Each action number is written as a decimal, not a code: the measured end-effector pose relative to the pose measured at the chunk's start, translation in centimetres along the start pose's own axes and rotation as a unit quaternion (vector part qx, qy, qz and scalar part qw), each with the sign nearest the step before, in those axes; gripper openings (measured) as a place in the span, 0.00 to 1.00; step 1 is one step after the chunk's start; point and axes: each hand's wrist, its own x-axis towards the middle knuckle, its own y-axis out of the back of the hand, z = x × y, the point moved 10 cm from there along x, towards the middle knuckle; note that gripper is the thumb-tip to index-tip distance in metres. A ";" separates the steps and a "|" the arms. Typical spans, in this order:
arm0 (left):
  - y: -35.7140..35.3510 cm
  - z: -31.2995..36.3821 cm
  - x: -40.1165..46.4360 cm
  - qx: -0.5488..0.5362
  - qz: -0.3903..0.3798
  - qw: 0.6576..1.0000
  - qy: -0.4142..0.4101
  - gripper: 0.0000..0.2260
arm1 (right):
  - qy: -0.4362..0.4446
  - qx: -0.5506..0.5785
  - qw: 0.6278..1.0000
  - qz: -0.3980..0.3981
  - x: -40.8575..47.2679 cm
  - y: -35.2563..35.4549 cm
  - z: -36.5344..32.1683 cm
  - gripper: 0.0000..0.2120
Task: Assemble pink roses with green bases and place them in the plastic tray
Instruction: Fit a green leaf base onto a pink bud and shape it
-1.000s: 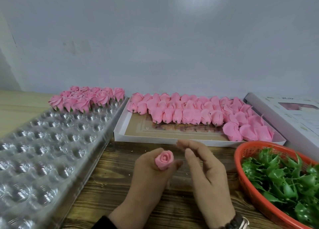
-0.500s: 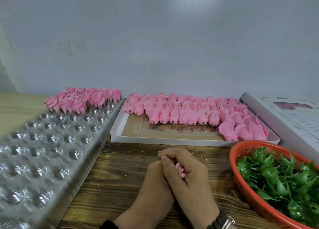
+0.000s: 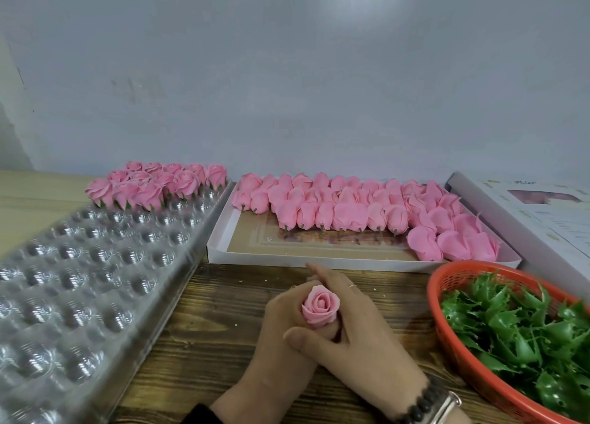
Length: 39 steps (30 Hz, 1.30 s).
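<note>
A pink rose (image 3: 320, 308) is held up between the two hands, just above the wooden table (image 3: 207, 344). The left hand (image 3: 287, 337) is curled round the bottom of the rose, with its thumb lying across the front. The right hand (image 3: 360, 328) is wrapped over the left hand from the right side, and its fingers are bent round the back of the rose. The bottom of the rose is hidden by the fingers, so it cannot be told if a green base is on it.

Places are given from the held rose. To its left, a clear plastic tray (image 3: 79, 280) with many round cups is seen. At the far end of that tray, a small bunch of finished roses (image 3: 153, 185) with green bottoms is set in the cups. Behind the held rose, a flat white box (image 3: 242, 251) is laid, and rows of plain pink rose heads (image 3: 351, 209) are lined up inside it. To the right, an orange basket (image 3: 447, 283) is filled with green bases (image 3: 517, 334). Far to the right and behind, a white box lid (image 3: 549, 219) is seen. A dark bead bracelet (image 3: 421, 401) and what looks like a watch are worn on the right wrist.
</note>
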 end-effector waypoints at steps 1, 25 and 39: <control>0.3 -0.3 0.1 0.004 0.007 1.000 0.012 0.03 | 0.011 0.018 1.000 0.014 -0.2 0.3 -0.3 0.38; -0.2 -0.2 -0.4 0.051 0.027 0.998 0.014 0.05 | 0.032 0.056 0.997 0.037 0.1 0.5 -0.5 0.22; -1.4 1.3 0.1 0.317 -0.016 0.947 -0.046 0.08 | 0.127 0.070 0.974 0.174 -1.2 2.4 -2.8 0.17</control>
